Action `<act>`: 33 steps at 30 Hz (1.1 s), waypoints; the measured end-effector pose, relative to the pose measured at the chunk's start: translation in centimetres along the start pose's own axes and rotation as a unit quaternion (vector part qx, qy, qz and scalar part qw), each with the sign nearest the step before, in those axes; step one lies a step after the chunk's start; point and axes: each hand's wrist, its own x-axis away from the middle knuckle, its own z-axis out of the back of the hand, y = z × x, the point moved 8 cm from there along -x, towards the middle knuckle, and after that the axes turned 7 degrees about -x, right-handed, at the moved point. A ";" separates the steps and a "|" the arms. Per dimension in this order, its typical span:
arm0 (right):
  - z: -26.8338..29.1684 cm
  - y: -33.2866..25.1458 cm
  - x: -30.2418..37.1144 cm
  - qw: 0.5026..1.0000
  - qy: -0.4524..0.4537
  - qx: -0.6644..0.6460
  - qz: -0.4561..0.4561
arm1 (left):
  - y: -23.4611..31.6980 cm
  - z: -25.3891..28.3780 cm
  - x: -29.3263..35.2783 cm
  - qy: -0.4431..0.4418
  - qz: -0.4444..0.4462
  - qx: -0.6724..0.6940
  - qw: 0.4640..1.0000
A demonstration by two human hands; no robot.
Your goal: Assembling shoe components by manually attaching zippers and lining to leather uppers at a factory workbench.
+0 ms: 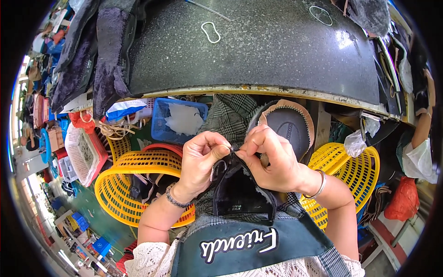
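Observation:
In front of my chest, both hands meet at the top of a black boot-upper piece (242,191) with a zipper-like edge and grey fleecy lining showing along one side. My left hand (203,159) pinches its narrow top end between thumb and forefinger. Close against it, my right hand (267,154) pinches the same end, fingers curled. The tiny part between the fingertips is too small to make out. The piece hangs down over my dark green apron (249,249). Just beyond my right hand lies a dark rounded shoe part (293,122) with a tan, zigzag-stitched rim.
A dark speckled table (258,60) spans the far side, bearing a white loop (211,33) and fleecy boot pieces (110,46) at left. Yellow baskets (115,194) flank me on both sides. A blue basket (159,131) with white sheets stands under the table edge. A red bag (402,198) hangs right.

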 end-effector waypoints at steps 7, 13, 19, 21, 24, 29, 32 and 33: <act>-0.2 -1.1 -0.4 0.995 -0.022 0.059 0.074 | -0.4 0.0 -0.1 -0.017 0.067 -0.032 0.997; -0.1 -1.1 -0.3 0.995 -0.021 0.064 0.077 | -0.1 -0.4 -0.2 0.001 0.033 -0.039 0.999; 0.0 -1.4 -0.5 0.990 -0.045 0.088 0.097 | -0.3 -0.9 -0.3 -0.019 0.034 -0.041 0.998; -0.3 -2.9 -1.4 0.976 -0.111 0.149 0.109 | -0.5 -1.1 -0.2 -0.021 0.052 -0.029 0.998; -1.1 -3.4 -1.3 0.931 -0.195 0.260 0.164 | -0.9 -1.2 -0.2 -0.015 0.076 -0.003 0.997; -1.5 -4.7 -0.6 0.879 -0.193 0.275 0.337 | -1.8 -1.9 -0.5 0.008 0.151 0.037 0.988; -3.3 -6.9 2.7 0.861 -0.316 0.154 0.368 | -1.7 0.9 -1.9 0.039 0.106 -0.030 0.993; -4.1 -7.8 3.9 0.861 -0.344 0.093 0.363 | -2.1 3.1 -2.4 0.068 0.066 -0.031 0.995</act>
